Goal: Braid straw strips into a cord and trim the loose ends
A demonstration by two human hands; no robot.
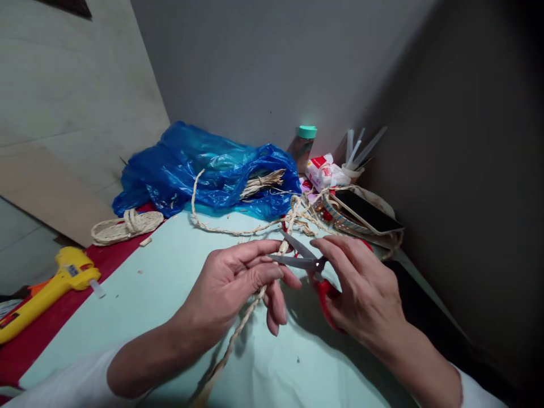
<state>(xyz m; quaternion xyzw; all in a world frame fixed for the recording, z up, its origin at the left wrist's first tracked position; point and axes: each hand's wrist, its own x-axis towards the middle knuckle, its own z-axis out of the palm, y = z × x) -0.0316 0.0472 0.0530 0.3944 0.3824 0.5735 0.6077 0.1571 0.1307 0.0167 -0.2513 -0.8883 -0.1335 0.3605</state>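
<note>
Thumb and fingers of my left hand pinch a pale braided straw cord. The cord runs from the lower edge of the view up through that hand toward a looped tangle behind it. In my right hand are red-handled scissors, held by the handles. Their blades are spread apart and point left, with the cord between them just above my left fingertips. Whether the blades touch the cord I cannot tell.
A blue plastic bag holds a straw bundle. Left lie a straw sandal-shaped piece and a yellow glue gun. Behind stand a green-capped jar and a cup with glue sticks; a woven pouch is right.
</note>
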